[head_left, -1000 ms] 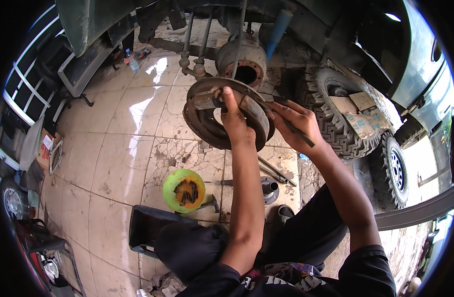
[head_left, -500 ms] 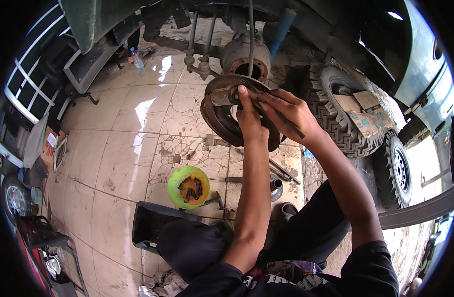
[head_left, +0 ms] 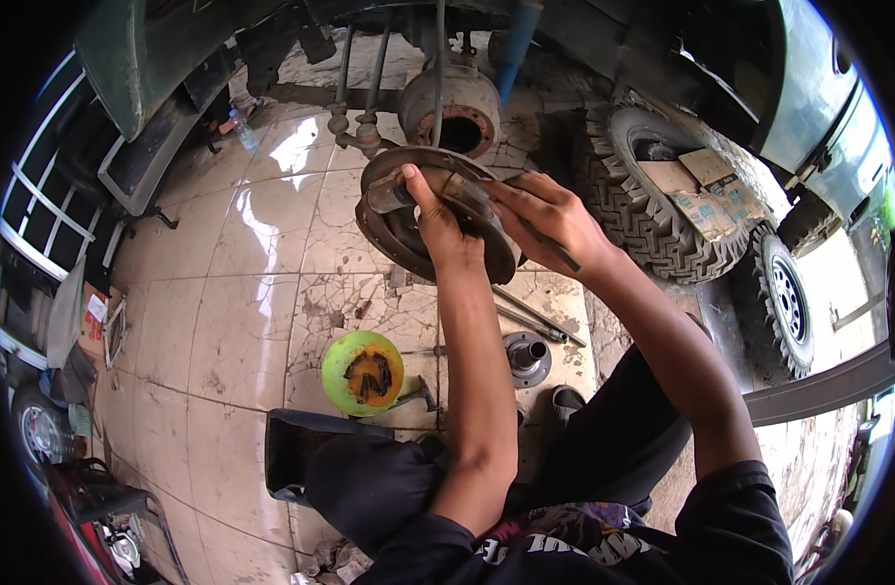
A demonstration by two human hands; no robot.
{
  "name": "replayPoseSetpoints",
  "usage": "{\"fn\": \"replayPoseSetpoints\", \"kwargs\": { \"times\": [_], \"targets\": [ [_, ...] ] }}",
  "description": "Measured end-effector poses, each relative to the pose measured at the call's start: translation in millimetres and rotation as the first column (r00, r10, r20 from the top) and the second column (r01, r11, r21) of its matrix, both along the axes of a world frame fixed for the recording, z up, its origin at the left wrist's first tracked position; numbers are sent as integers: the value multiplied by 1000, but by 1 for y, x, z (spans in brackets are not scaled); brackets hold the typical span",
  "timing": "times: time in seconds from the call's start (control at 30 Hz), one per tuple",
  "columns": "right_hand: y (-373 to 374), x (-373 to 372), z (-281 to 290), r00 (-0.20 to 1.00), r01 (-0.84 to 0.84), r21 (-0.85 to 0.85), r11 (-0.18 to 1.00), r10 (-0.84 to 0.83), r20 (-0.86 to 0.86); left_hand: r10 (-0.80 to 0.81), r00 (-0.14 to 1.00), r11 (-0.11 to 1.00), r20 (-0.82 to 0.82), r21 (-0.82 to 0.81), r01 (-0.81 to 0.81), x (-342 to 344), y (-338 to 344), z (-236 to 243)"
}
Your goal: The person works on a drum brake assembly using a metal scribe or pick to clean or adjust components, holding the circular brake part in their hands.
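Observation:
My left hand (head_left: 446, 229) grips a rusty round brake backing plate (head_left: 381, 234) with a cylinder fitting on it, thumb raised over its face. My right hand (head_left: 550, 219) is closed on a long, thin, dark flat tool (head_left: 565, 255), its fingertips and the tool's upper end at the plate's right side. Just beyond the plate is a rusty axle housing (head_left: 447, 97) with an open end. Below on the floor lie a hub flange (head_left: 525, 369), metal rods (head_left: 537, 325) and a green bowl (head_left: 338, 390) holding several dark pieces in orange liquid.
A dark tray (head_left: 287, 453) lies by my knee. Big treaded tyres (head_left: 662, 244) with cardboard on them are at the right. A bottle (head_left: 243, 130) stands near a person's foot (head_left: 223, 124) at the back left. Vehicle bodywork (head_left: 165, 68) hangs overhead, and a red motorbike (head_left: 97, 517) is at lower left.
The plate and both my hands have shifted slightly right, then back left, with small shifts of the view. My right hand stays on the tool against the plate.

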State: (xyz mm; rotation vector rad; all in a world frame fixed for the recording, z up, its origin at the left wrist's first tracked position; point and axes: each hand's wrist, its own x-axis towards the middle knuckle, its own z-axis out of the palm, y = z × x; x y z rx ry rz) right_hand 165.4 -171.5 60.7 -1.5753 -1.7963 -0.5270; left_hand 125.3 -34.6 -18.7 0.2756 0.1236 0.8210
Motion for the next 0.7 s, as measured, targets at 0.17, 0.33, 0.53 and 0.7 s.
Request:
{"fn": "replayPoseSetpoints", "kwargs": {
  "times": [0.17, 0.33, 0.53, 0.7],
  "targets": [
    [-15, 2, 8, 999, 42, 25, 999, -42, -19, -36, 999, 999, -21, -26, 35, -3, -7, 12],
    [-38, -3, 1, 997, 75, -10, 997, -75, -26, 32, 993, 995, -117, -92, -43, -8, 0, 15],
    [-13, 4, -2, 988, 6, 21, 1000, -9, 153, -21, 997, 1000, -69, -24, 19, -7, -15, 24],
    [-49, 10, 16, 950, 3, -77, 997, 21, 311, -43, 993, 996, -106, -82, 34, -8, -3, 25]
  ]
}}
